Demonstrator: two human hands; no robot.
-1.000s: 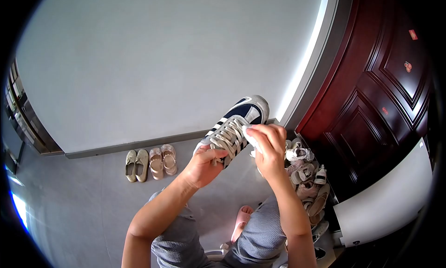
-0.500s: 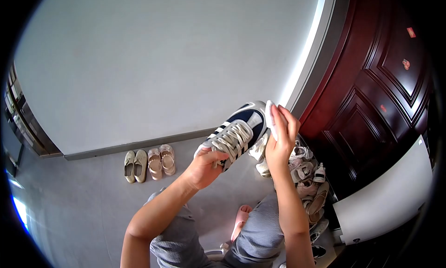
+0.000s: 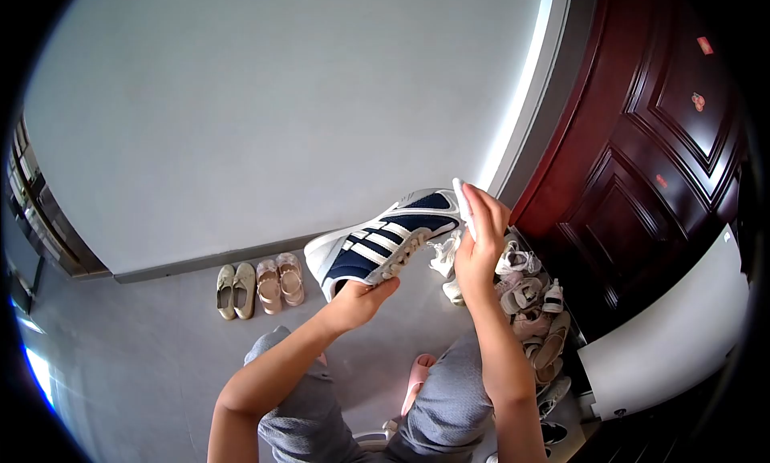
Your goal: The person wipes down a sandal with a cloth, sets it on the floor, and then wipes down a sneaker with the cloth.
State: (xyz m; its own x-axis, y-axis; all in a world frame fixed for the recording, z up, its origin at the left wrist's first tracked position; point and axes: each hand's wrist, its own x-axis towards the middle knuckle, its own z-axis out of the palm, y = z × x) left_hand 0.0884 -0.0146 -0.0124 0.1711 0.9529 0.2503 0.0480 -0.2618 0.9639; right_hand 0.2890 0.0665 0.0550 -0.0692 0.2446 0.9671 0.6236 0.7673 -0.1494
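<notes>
My left hand (image 3: 361, 303) grips a navy sneaker (image 3: 377, 242) with white stripes at its ankle opening, some fingers hidden inside. The sneaker is turned on its side, toe to the right, with its striped side facing me and its laces toward the lower right. A white pad (image 3: 463, 200) is pinched in my right hand (image 3: 485, 226), against or very near the sneaker's toe; actual contact is hard to tell.
A pile of shoes (image 3: 529, 303) lies on the right by the dark red door (image 3: 618, 214). Beige shoes (image 3: 235, 291) and pink sandals (image 3: 280, 283) stand by the wall. White sneakers (image 3: 445, 254) sit behind my right hand. A white panel (image 3: 662, 335) is at lower right.
The sneaker has been rolled from laces facing up to its striped side facing me. My right hand with the white pad has moved from the laces to the toe.
</notes>
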